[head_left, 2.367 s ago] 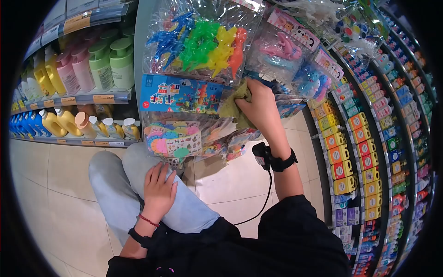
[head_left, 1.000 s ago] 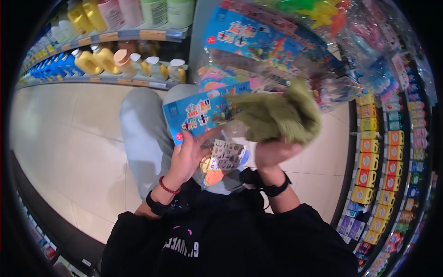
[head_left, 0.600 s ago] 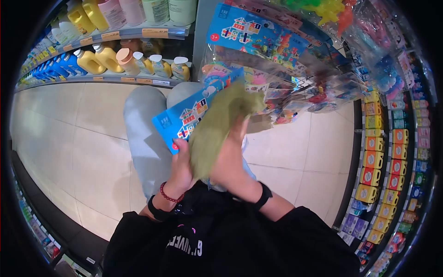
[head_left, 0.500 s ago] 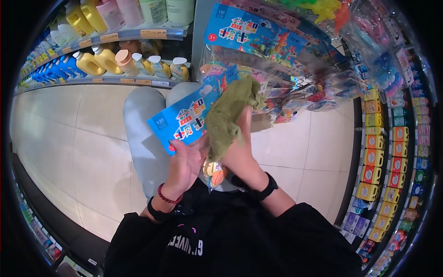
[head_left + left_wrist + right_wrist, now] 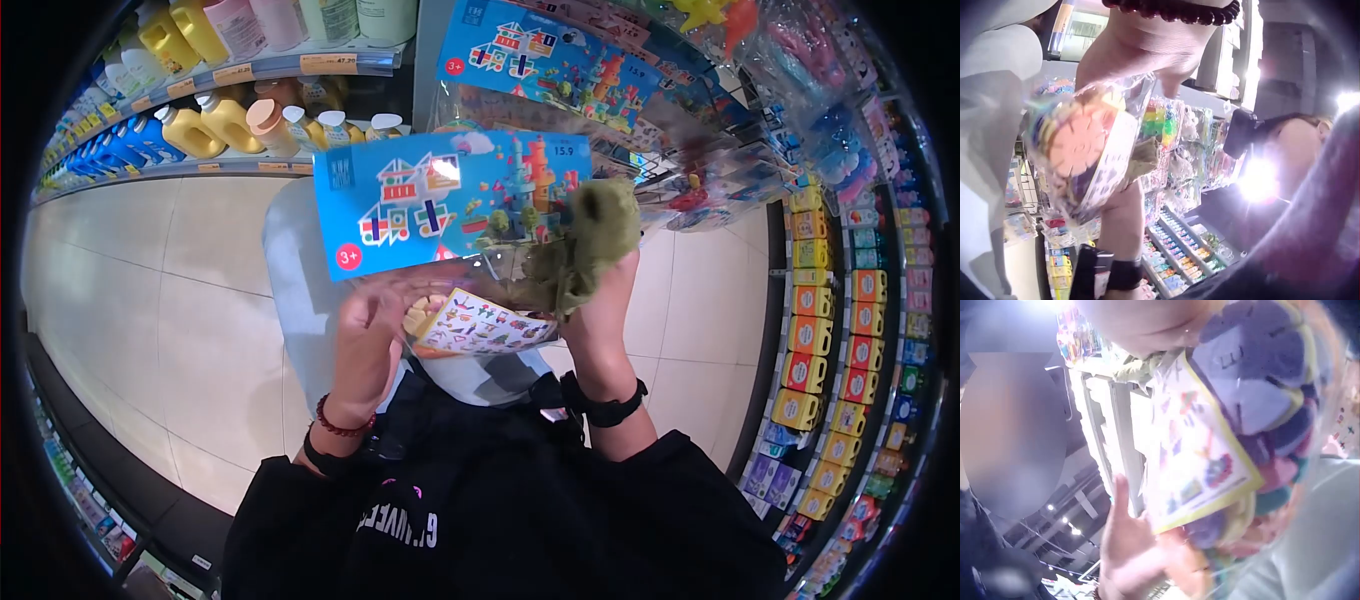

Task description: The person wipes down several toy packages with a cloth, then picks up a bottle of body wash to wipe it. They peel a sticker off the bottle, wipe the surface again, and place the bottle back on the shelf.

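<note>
The left hand (image 5: 365,340) holds a clear plastic bag of colourful pieces (image 5: 430,316) by its left side, above the person's legs. The right hand (image 5: 602,325) grips a crumpled olive-green cloth (image 5: 603,235) against the right end of the bag's blue printed card header (image 5: 430,200), near similar hanging packs (image 5: 540,62).

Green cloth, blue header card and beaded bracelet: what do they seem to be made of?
Green cloth: soft, matte fabric, perhaps cotton or microfibre; it bunches in loose folds.
Blue header card: probably glossy printed cardboard, flat with a bright glare.
Beaded bracelet: shiny, dark red beads; glass, stone or plastic, I cannot tell.
</note>
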Motion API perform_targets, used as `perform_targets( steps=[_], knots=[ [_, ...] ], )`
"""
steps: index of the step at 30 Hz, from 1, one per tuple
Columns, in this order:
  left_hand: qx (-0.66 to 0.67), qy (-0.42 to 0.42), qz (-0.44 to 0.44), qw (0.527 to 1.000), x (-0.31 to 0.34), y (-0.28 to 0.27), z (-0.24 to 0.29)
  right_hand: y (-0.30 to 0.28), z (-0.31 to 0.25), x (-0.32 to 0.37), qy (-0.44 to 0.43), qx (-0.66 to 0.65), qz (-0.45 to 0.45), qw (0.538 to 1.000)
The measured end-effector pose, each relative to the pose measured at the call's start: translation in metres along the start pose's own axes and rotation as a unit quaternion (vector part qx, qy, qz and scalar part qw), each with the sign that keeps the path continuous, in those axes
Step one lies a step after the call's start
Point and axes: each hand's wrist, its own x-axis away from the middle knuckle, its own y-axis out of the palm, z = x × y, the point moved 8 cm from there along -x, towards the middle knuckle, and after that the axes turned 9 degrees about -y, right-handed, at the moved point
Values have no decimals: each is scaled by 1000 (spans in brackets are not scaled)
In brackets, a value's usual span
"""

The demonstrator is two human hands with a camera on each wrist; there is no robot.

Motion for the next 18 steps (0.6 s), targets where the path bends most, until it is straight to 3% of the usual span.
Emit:
perform_targets(
  steps=[1,2,5,7,10,11,13,15,18],
  knots=[
    [11,2,36,999,0,-11,-11,-5,3,6,17,-56,18,998],
    [22,4,71,997,-1,-14,-9,-8,10,5,45,-161,-17,986],
    [140,4,24,990,-5,-14,7,-12,23,6,165,-420,-92,888],
    [200,1,-16,980,-5,-17,17,-10,23,9,197,-474,-120,850],
    [162,-43,137,976,-5,-25,12,2,26,19,196,-414,-132,879],
    [108,-37,133,985,-8,-29,7,9,27,25,194,-367,-148,897],
    [-69,70,219,971,-11,-30,18,29,30,40,193,-264,-219,919],
    [-268,148,272,913,-10,-36,28,48,30,56,184,-190,-325,908],
    [-118,91,299,942,-7,-46,27,72,24,81,126,-132,-511,840]
  ],
)
